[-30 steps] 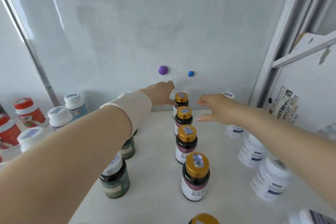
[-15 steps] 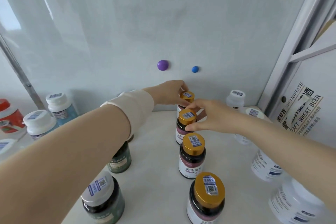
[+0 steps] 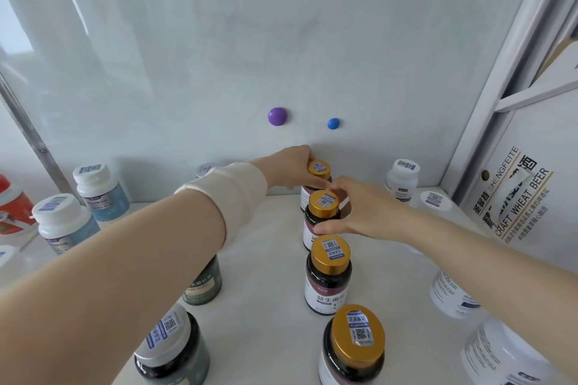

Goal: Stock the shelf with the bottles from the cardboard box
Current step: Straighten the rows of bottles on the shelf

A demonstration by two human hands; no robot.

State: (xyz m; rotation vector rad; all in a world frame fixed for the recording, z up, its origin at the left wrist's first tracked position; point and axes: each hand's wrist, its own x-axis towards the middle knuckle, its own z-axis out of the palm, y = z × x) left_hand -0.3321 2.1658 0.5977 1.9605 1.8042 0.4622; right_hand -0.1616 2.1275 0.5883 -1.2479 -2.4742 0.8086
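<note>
Several dark bottles with gold caps stand in a line down the middle of the white shelf [image 3: 266, 259]. My left hand [image 3: 292, 167] grips the rearmost gold-capped bottle [image 3: 318, 168] near its cap. My right hand [image 3: 359, 209] curls round the second gold-capped bottle [image 3: 323, 205], thumb on its front and fingers behind its neck. Two more gold-capped bottles [image 3: 330, 272] [image 3: 356, 344] stand nearer to me in the same line. The cardboard box is out of view.
Dark green bottles with white caps [image 3: 170, 344] [image 3: 203, 284] line up under my left arm. White bottles [image 3: 402, 178] [image 3: 506, 356] stand along the right side. Blue-tinted white-capped bottles [image 3: 100, 187] and a red jar [image 3: 14, 209] stand at the left. Two magnets [image 3: 277, 116] stick to the back wall.
Both hands came together onto the two rear gold-capped bottles; my right hand moved left from beside the white bottles and closed round the second one. The camera moved closer.
</note>
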